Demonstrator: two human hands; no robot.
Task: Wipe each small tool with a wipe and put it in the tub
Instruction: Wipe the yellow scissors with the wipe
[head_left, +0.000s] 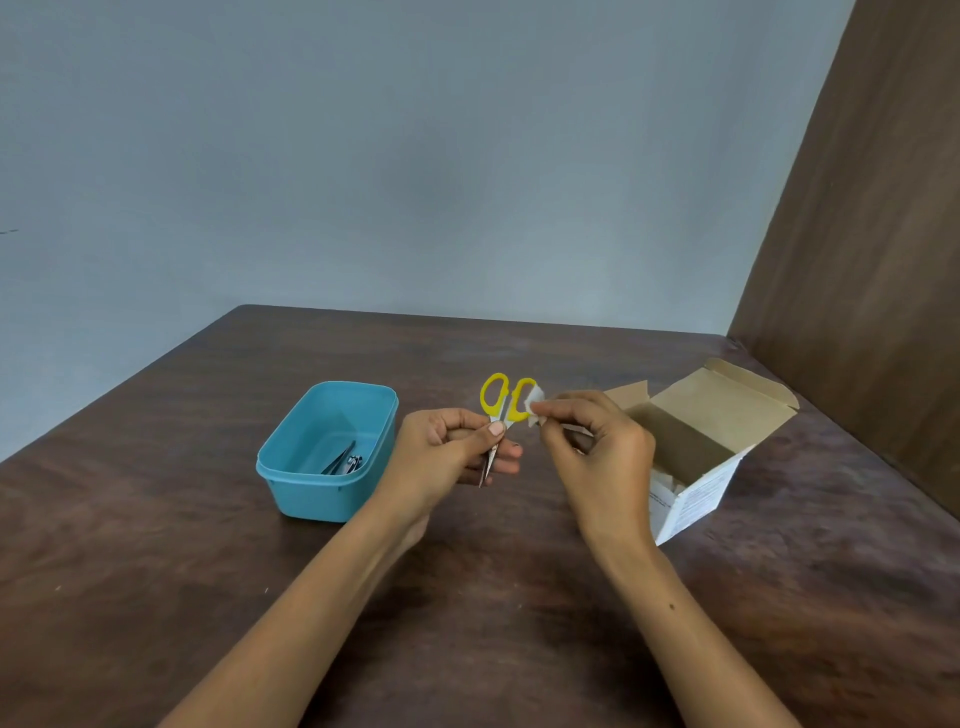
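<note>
While the small yellow-handled scissors (501, 415) stand nearly upright above the middle of the dark brown wood-grain worktop (208, 571), loops up and closed metal blades pointing down, the left hand (452, 457) holds them by the blades, its thumb pressed across the front and its fingers (506, 457) curled behind; the blade tips show just below those fingers; against the right-hand loop lies a small crumpled white wipe (535, 408), pinched between the thumb and fingertips of the right hand (597, 452), whose remaining fingers are curled loosely under the palm; the wipe touches the outer edge of that loop; both forearms reach in from the lower edge of the view, bare to the frame's border; left of the hands, near them but apart, a light blue rectangular plastic tub (324, 452) with rounded corners sits open on the worktop, and inside it lie a few thin dark metal tools (343, 460), too small to tell apart; right of the hands stands an open white cardboard box (696, 457) with its brown inner flaps raised, white contents partly visible at its near side; behind the worktop rises a plain grey-blue wall (415, 156), and a brown wooden panel (872, 234) stands along the right edge.
</note>
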